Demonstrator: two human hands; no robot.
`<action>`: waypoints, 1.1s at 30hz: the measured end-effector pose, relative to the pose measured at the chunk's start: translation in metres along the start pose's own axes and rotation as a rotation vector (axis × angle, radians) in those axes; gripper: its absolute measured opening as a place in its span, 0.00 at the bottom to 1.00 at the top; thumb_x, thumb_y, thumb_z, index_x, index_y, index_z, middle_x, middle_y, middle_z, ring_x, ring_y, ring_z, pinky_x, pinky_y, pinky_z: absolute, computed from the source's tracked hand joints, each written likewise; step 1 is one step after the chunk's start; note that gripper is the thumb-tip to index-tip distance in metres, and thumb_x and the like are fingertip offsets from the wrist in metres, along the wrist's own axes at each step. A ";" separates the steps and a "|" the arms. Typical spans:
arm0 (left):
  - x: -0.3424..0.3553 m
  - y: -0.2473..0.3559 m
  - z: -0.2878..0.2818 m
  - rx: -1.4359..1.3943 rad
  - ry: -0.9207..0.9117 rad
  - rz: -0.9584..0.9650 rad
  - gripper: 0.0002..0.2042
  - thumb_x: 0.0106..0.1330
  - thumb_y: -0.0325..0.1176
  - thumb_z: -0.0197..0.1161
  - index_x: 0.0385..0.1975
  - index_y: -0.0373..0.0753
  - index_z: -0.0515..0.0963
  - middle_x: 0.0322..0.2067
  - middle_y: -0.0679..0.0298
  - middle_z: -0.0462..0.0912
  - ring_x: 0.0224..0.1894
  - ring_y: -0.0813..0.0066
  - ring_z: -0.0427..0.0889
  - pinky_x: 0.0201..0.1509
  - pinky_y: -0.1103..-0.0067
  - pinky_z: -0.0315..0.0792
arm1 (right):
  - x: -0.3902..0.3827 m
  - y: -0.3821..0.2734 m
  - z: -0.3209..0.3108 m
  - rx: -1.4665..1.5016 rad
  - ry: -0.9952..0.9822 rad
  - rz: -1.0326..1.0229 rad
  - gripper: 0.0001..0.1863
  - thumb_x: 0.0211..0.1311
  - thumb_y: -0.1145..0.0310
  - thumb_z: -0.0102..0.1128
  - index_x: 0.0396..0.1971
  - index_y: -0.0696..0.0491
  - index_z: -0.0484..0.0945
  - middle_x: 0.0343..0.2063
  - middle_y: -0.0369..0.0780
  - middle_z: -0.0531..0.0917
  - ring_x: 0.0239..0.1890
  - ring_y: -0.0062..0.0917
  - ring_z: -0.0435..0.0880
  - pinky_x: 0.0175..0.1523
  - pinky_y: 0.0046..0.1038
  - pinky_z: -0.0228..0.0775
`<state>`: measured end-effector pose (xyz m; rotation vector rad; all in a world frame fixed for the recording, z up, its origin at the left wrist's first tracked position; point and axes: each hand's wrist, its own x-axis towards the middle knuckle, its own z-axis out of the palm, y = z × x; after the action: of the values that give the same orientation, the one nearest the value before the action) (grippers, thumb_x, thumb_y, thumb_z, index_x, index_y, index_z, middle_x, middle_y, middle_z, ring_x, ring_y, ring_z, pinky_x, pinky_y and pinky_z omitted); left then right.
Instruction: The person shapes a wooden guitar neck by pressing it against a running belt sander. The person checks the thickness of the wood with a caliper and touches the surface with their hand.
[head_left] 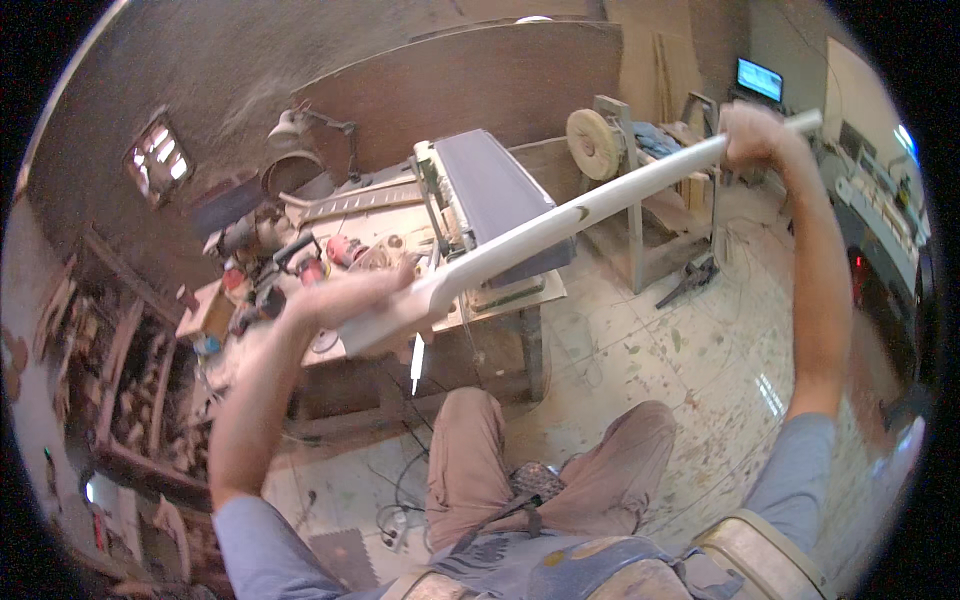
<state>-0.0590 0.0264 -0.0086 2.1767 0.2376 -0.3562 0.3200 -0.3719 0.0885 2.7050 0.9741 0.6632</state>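
A long white board [620, 192] slants across the view in front of me, its right end higher and farther away. There is a small curved mark or hole near its middle. My left hand [375, 298] is closed round the lower left end, slightly smeared by motion. Close to the far right end, my right hand [752, 138] wraps over the board. Beneath my left hand a thin, bright white strip [416, 365] points down; I cannot tell whether that hand holds it. Behind the board stands a bench machine with a broad dark grey belt [492, 180].
Red and black power tools [345, 250] crowd the workbench [400, 218] on the left, near a desk lamp [290, 125]. A pale round wheel [593, 145] sits on a wooden stand. Cables [400, 500] trail over the floor; wood scraps [150, 390] fill a rack at left.
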 end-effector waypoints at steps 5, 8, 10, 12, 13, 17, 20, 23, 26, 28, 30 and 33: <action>-0.016 -0.012 0.101 -0.295 0.000 0.202 0.37 0.50 0.39 0.76 0.62 0.33 0.74 0.42 0.66 0.83 0.44 0.79 0.81 0.51 0.79 0.75 | -0.032 -0.027 -0.086 -0.095 0.407 0.064 0.12 0.51 0.76 0.68 0.38 0.59 0.82 0.37 0.50 0.87 0.44 0.38 0.87 0.49 0.35 0.80; 0.001 -0.007 0.147 -0.650 -0.037 0.269 0.42 0.40 0.31 0.74 0.63 0.28 0.71 0.37 0.63 0.83 0.37 0.74 0.84 0.39 0.75 0.80 | -0.074 -0.048 -0.104 0.254 0.726 0.146 0.13 0.60 0.65 0.67 0.37 0.59 0.83 0.34 0.46 0.88 0.40 0.32 0.88 0.46 0.33 0.80; 0.021 -0.017 0.164 -0.721 -0.048 0.423 0.43 0.41 0.33 0.74 0.64 0.28 0.70 0.37 0.62 0.83 0.38 0.73 0.85 0.41 0.74 0.80 | -0.101 -0.081 -0.080 0.773 0.898 -0.006 0.19 0.65 0.59 0.66 0.47 0.57 0.80 0.40 0.42 0.86 0.44 0.29 0.86 0.49 0.31 0.78; 0.041 -0.015 0.175 -0.791 -0.084 0.585 0.41 0.44 0.37 0.75 0.63 0.28 0.71 0.37 0.63 0.84 0.38 0.74 0.85 0.43 0.74 0.80 | -0.132 -0.127 -0.049 1.131 0.670 -0.171 0.25 0.67 0.57 0.66 0.58 0.56 0.77 0.50 0.40 0.83 0.50 0.26 0.84 0.55 0.30 0.77; 0.047 -0.014 0.178 -0.825 -0.085 0.641 0.40 0.47 0.40 0.76 0.62 0.28 0.73 0.36 0.64 0.84 0.38 0.75 0.85 0.45 0.75 0.80 | -0.146 -0.159 -0.030 1.442 0.137 -0.239 0.24 0.68 0.61 0.65 0.59 0.58 0.76 0.53 0.42 0.81 0.51 0.27 0.84 0.57 0.31 0.78; 0.051 0.025 0.191 -0.813 0.040 0.702 0.36 0.52 0.43 0.77 0.59 0.28 0.76 0.37 0.61 0.86 0.38 0.73 0.85 0.46 0.75 0.80 | -0.191 -0.243 0.016 1.846 -0.220 -0.368 0.27 0.58 0.65 0.76 0.55 0.59 0.78 0.47 0.39 0.85 0.50 0.23 0.82 0.56 0.29 0.74; 0.044 0.039 0.165 -0.057 0.162 0.554 0.28 0.60 0.42 0.72 0.57 0.30 0.78 0.41 0.55 0.88 0.42 0.68 0.86 0.48 0.73 0.79 | -0.185 -0.238 0.027 1.865 -0.099 -0.341 0.28 0.58 0.64 0.75 0.56 0.59 0.76 0.46 0.39 0.85 0.49 0.22 0.82 0.55 0.28 0.74; 0.029 0.016 0.107 0.019 0.403 0.675 0.29 0.67 0.48 0.68 0.58 0.30 0.77 0.49 0.49 0.86 0.45 0.62 0.87 0.52 0.69 0.79 | -0.171 -0.229 0.029 1.658 0.130 -0.295 0.30 0.57 0.63 0.76 0.56 0.60 0.75 0.44 0.37 0.84 0.46 0.21 0.82 0.53 0.26 0.75; 0.012 0.054 0.061 -0.427 0.670 0.886 0.40 0.70 0.59 0.60 0.67 0.27 0.66 0.60 0.43 0.76 0.55 0.56 0.83 0.60 0.64 0.77 | -0.165 -0.211 0.011 1.391 0.229 -0.282 0.22 0.61 0.63 0.71 0.51 0.56 0.75 0.35 0.41 0.83 0.40 0.22 0.83 0.48 0.28 0.75; 0.003 0.083 0.039 -0.474 0.769 0.978 0.42 0.71 0.60 0.58 0.69 0.25 0.60 0.64 0.41 0.71 0.62 0.54 0.78 0.62 0.63 0.77 | -0.154 -0.204 0.003 1.322 0.188 -0.264 0.17 0.60 0.67 0.68 0.47 0.53 0.76 0.32 0.43 0.82 0.37 0.30 0.85 0.46 0.33 0.76; 0.002 0.097 0.025 -0.728 0.767 1.080 0.36 0.74 0.54 0.59 0.65 0.24 0.63 0.58 0.40 0.76 0.60 0.53 0.80 0.60 0.64 0.79 | -0.141 -0.191 0.000 1.043 0.353 -0.384 0.18 0.58 0.67 0.69 0.48 0.51 0.77 0.34 0.43 0.83 0.39 0.34 0.85 0.46 0.36 0.76; 0.010 0.067 0.024 -0.953 0.910 0.908 0.22 0.78 0.47 0.54 0.56 0.33 0.70 0.54 0.45 0.80 0.61 0.50 0.79 0.64 0.60 0.77 | -0.117 -0.181 -0.006 0.770 0.456 -0.464 0.21 0.53 0.67 0.72 0.48 0.49 0.79 0.37 0.44 0.84 0.45 0.42 0.84 0.49 0.42 0.77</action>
<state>-0.0335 -0.0322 0.0253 1.1551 -0.1064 1.0684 0.1363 -0.3082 -0.0051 2.7417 2.2856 0.9736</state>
